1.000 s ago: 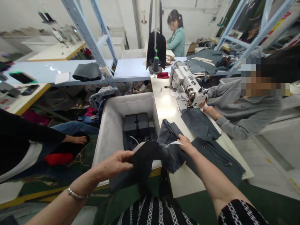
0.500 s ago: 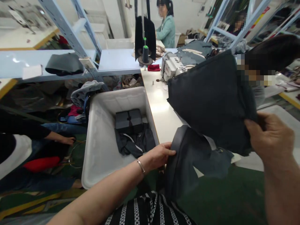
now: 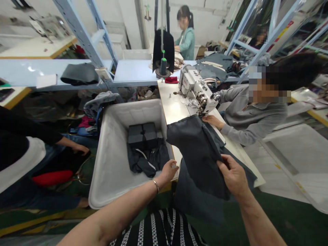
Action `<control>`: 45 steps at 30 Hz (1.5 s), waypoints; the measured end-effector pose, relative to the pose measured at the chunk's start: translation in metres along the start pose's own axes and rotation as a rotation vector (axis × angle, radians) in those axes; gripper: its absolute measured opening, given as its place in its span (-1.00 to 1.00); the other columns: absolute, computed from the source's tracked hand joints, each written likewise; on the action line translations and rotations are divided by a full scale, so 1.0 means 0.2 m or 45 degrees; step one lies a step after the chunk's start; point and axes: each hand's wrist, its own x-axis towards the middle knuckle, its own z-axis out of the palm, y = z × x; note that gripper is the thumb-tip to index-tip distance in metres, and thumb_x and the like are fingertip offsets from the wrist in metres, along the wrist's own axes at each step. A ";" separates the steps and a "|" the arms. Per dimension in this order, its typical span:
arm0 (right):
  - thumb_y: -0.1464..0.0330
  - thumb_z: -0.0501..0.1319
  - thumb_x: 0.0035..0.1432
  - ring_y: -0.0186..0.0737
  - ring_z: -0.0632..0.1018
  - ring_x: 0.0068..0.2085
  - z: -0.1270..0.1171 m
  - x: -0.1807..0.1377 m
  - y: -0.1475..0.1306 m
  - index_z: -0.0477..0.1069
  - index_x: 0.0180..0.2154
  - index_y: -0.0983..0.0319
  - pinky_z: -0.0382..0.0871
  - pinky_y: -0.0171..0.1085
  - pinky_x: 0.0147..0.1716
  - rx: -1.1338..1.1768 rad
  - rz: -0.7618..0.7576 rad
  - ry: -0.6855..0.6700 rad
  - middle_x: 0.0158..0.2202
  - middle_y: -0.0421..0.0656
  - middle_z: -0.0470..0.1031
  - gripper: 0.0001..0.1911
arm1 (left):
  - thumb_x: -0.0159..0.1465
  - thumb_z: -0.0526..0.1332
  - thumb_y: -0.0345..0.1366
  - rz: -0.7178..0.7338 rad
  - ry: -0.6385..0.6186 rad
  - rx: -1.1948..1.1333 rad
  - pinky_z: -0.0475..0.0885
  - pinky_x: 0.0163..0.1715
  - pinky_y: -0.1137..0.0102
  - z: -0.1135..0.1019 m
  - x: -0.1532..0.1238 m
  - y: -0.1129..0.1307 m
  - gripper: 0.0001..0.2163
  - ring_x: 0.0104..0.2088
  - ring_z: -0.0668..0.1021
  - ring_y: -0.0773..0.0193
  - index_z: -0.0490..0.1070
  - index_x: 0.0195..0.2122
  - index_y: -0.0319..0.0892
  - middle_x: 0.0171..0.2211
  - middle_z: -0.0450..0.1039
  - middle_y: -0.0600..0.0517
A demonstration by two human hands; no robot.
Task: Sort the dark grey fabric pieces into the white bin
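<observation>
My right hand (image 3: 232, 177) grips a piece of dark grey fabric (image 3: 197, 150) and holds it up over the near end of the white sewing table (image 3: 174, 109). More of the fabric hangs down past the table edge toward my lap. At the fabric's left edge, by the corner of the white bin (image 3: 107, 177), my left hand (image 3: 169, 171) pinches the cloth. Inside the bin lie folded black pieces (image 3: 142, 135) and loose dark cloth.
A co-worker in a grey sweater (image 3: 253, 116) has a hand (image 3: 212, 120) at the sewing machine (image 3: 197, 90). Another person's black sleeve (image 3: 23, 130) reaches in at the left. A second white bin (image 3: 302, 160) stands at the right. A person in teal (image 3: 188, 41) works at the back.
My right hand has come down and inward, lowering the fabric from in front of the co-worker to the table. My left hand has stayed at the bin's corner.
</observation>
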 end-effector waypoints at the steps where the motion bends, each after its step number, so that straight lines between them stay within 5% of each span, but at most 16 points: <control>1: 0.09 0.15 0.12 -0.16 0.50 -0.23 0.06 -0.02 0.00 0.37 -0.15 0.19 0.35 -0.21 -0.20 0.111 0.060 -0.051 -0.24 -0.15 0.51 -0.64 | 0.16 0.23 -0.46 0.017 -0.020 -0.040 0.27 -0.45 0.51 -0.03 -0.05 0.06 -0.83 -0.35 0.37 0.38 0.34 -0.21 -0.32 -0.21 0.34 -0.06; 5: 0.09 0.17 0.12 -0.15 0.50 -0.14 0.28 -0.08 0.01 0.32 -0.10 0.17 0.38 -0.21 -0.11 0.616 0.287 -0.238 -0.16 -0.16 0.50 -0.62 | 0.07 0.30 -0.24 0.066 -0.314 -0.318 0.41 -0.26 0.36 -0.14 -0.25 0.27 -0.54 -0.21 0.48 0.23 0.31 0.00 -0.28 -0.09 0.38 -0.14; 8: 0.09 0.15 0.14 -0.13 0.50 -0.13 0.41 -0.11 0.00 0.31 -0.10 0.18 0.39 -0.17 -0.07 0.610 0.261 -0.316 -0.17 -0.14 0.50 -0.62 | 0.08 0.32 -0.16 0.100 -0.248 -0.425 0.41 -0.27 0.37 -0.21 -0.34 0.35 -0.47 -0.26 0.48 0.27 0.24 0.03 -0.25 -0.14 0.37 -0.09; 10: 0.12 0.11 0.17 -0.11 0.51 -0.15 0.46 -0.12 -0.02 0.33 -0.13 0.19 0.40 -0.13 -0.09 0.341 0.054 -0.312 -0.18 -0.11 0.49 -0.67 | 0.11 0.33 -0.15 0.126 -0.120 -0.427 0.40 -0.33 0.41 -0.23 -0.38 0.38 -0.51 -0.27 0.45 0.31 0.25 0.01 -0.22 -0.14 0.33 -0.06; 14: 0.28 -0.02 0.26 -0.06 0.50 -0.15 0.59 -0.16 -0.12 0.36 -0.12 0.22 0.42 -0.05 -0.11 -0.274 -0.597 -0.309 -0.19 -0.02 0.48 -0.73 | 0.12 0.34 -0.11 0.167 -0.123 -0.535 0.43 -0.36 0.36 -0.22 -0.46 0.41 -0.52 -0.28 0.49 0.24 0.30 -0.02 -0.24 -0.17 0.40 -0.10; 19: 0.36 0.06 0.23 -0.11 0.50 -0.10 0.70 -0.22 -0.28 0.38 -0.02 0.18 0.48 -0.12 -0.10 -0.267 -1.046 -0.350 -0.13 -0.03 0.50 -0.70 | 0.00 0.41 -0.18 0.307 0.151 -0.854 0.45 -0.20 0.40 -0.28 -0.53 0.46 -0.52 -0.24 0.53 0.25 0.35 -0.11 -0.30 -0.20 0.49 -0.12; 21: 0.28 0.12 0.20 -0.09 0.47 0.00 0.66 -0.18 -0.32 0.36 0.02 0.15 0.44 -0.08 -0.01 -0.067 -0.940 -0.236 -0.03 -0.04 0.46 -0.66 | -0.12 0.49 -0.16 0.305 0.106 -0.919 0.47 -0.19 0.39 -0.37 -0.59 0.48 -0.44 -0.25 0.54 0.22 0.39 -0.14 -0.31 -0.19 0.51 -0.14; 24: 0.11 0.13 0.16 -0.09 0.51 -0.13 0.60 -0.06 -0.38 0.39 -0.05 0.22 0.45 -0.08 -0.13 0.285 -0.435 -0.137 -0.14 -0.02 0.50 -0.59 | -0.13 0.52 -0.15 0.318 -0.025 -1.011 0.48 -0.13 0.34 -0.50 -0.69 0.50 -0.43 -0.20 0.55 0.17 0.43 -0.13 -0.32 -0.15 0.51 -0.17; 26: 0.07 0.16 0.11 -0.17 0.51 -0.29 0.61 -0.02 -0.43 0.43 -0.13 0.25 0.44 -0.16 -0.23 0.493 -0.198 -0.352 -0.29 -0.08 0.53 -0.57 | 0.04 0.44 -0.16 0.347 -0.072 -1.077 0.48 -0.10 0.32 -0.55 -0.73 0.49 -0.54 -0.18 0.56 0.15 0.43 -0.11 -0.32 -0.14 0.51 -0.17; 29: 0.13 0.27 0.03 -0.17 0.51 -0.24 0.74 -0.08 -0.55 0.43 -0.15 0.25 0.43 -0.19 -0.17 0.714 -0.099 -0.751 -0.26 -0.11 0.55 -0.60 | 0.27 0.22 -0.17 0.325 -0.075 -1.140 0.50 -0.20 0.32 -0.58 -0.75 0.45 -0.70 -0.27 0.57 0.19 0.41 -0.10 -0.31 -0.19 0.52 -0.17; 32: 0.20 0.28 0.01 -0.15 0.52 -0.12 0.90 -0.23 -0.65 0.39 -0.07 0.21 0.41 -0.20 -0.08 0.784 -0.131 -0.808 -0.16 -0.13 0.55 -0.57 | 0.37 0.06 -0.13 0.287 0.030 -1.168 0.49 -0.27 0.38 -0.58 -0.75 0.39 -0.68 -0.34 0.56 0.26 0.40 -0.09 -0.30 -0.23 0.51 -0.14; 38: 0.34 0.14 0.06 -0.15 0.53 -0.16 1.04 -0.38 -0.70 0.42 -0.10 0.21 0.39 -0.26 -0.17 0.127 -0.491 -0.768 -0.13 -0.11 0.55 -0.68 | 0.38 0.00 -0.02 0.321 0.203 -1.068 0.39 -0.44 0.46 -0.60 -0.75 0.29 -0.59 -0.50 0.45 0.35 0.41 -0.22 -0.31 -0.46 0.43 -0.02; 42: 0.36 -0.03 0.23 -0.12 0.57 -0.24 0.95 -0.27 -0.73 0.37 -0.15 0.23 0.35 -0.24 -0.30 -0.785 -0.702 -0.785 -0.27 -0.08 0.56 -0.75 | 0.40 -0.08 -0.02 0.572 0.575 -0.843 0.37 -0.13 0.38 -0.78 -0.76 0.29 -0.57 -0.16 0.47 0.23 0.34 -0.01 -0.26 -0.12 0.41 -0.12; 45: 0.38 0.03 0.19 -0.02 0.58 -0.24 0.85 -0.16 -0.82 0.36 -0.20 0.23 0.29 -0.21 -0.36 -1.290 -0.876 -0.812 -0.29 -0.04 0.57 -0.82 | 0.39 -0.05 -0.03 0.818 0.916 -0.605 0.22 0.07 0.39 -0.97 -0.85 0.39 -0.58 0.06 0.33 0.23 0.20 0.16 -0.16 0.14 0.22 -0.08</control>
